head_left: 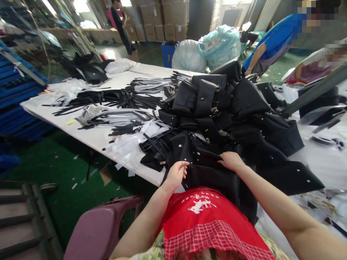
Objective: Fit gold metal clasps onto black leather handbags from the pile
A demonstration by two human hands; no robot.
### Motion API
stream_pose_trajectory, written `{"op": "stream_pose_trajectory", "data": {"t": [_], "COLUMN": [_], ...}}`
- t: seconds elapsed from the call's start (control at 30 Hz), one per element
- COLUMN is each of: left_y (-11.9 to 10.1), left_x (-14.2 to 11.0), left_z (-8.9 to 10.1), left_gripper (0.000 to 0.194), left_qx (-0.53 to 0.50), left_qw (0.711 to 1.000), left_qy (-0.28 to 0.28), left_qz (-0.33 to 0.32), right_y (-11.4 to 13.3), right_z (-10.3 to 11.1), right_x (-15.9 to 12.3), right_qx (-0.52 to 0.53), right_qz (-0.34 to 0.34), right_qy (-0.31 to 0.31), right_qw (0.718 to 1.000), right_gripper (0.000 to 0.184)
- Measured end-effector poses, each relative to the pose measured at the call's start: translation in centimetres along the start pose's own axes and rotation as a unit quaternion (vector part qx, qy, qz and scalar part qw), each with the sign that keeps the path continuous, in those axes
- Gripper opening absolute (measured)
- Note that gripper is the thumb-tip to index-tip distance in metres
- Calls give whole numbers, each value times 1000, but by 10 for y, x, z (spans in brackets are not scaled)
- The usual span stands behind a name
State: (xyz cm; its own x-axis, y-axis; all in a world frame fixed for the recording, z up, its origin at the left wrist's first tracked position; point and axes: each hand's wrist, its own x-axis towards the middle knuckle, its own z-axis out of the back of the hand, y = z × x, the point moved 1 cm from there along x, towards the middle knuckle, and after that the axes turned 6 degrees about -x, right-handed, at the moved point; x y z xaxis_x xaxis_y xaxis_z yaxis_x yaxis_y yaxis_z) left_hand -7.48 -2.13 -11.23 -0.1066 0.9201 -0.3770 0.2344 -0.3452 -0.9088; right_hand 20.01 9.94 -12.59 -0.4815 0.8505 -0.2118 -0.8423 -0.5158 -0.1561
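A black leather-like handbag [214,177] lies against the red apron at the near edge of the table, its flap lifted and small metal studs showing. My right hand [230,160] pinches the edge of its opening. At the bag's left side, my left hand [176,176] has its fingers curled with thumb and forefinger together; whatever is between them is too small to make out. Just beyond, a bundle of black straps [154,148] with metal buckles touches the bag. A heap of similar black bags [249,97] rises behind and to the right.
On the white table [89,135] lie strips in white wrapping [130,141] and long black straps [114,97]. A purple stool [90,231] stands at lower left. Filled plastic sacks [219,45] stand behind the table. A person in blue [273,36] bends at the far right.
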Motion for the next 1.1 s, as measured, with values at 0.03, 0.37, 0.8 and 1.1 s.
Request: {"op": "stream_pose_trajectory", "data": {"t": [0.03, 0.37, 0.8, 1.1], "left_y": [-1, -11, 5, 26], "left_x": [-1, -7, 21, 39], "left_z": [1, 8, -24, -38], "left_gripper": [15, 35, 21, 12], "left_qx": [-7, -50, 64, 126], "left_qw": [1000, 998, 992, 984], "left_qy": [0, 28, 109, 98], "left_qz": [2, 30, 3, 82], "right_y": [-1, 6, 51, 84], "right_z": [8, 120, 39, -1], "right_x": [0, -83, -130, -127], "right_qx": [-6, 52, 434, 401], "right_qz": [7, 87, -17, -33], "right_qy": [7, 85, 212, 152], "right_qw": [1000, 991, 876, 903], "right_gripper": [23, 56, 47, 34]}}
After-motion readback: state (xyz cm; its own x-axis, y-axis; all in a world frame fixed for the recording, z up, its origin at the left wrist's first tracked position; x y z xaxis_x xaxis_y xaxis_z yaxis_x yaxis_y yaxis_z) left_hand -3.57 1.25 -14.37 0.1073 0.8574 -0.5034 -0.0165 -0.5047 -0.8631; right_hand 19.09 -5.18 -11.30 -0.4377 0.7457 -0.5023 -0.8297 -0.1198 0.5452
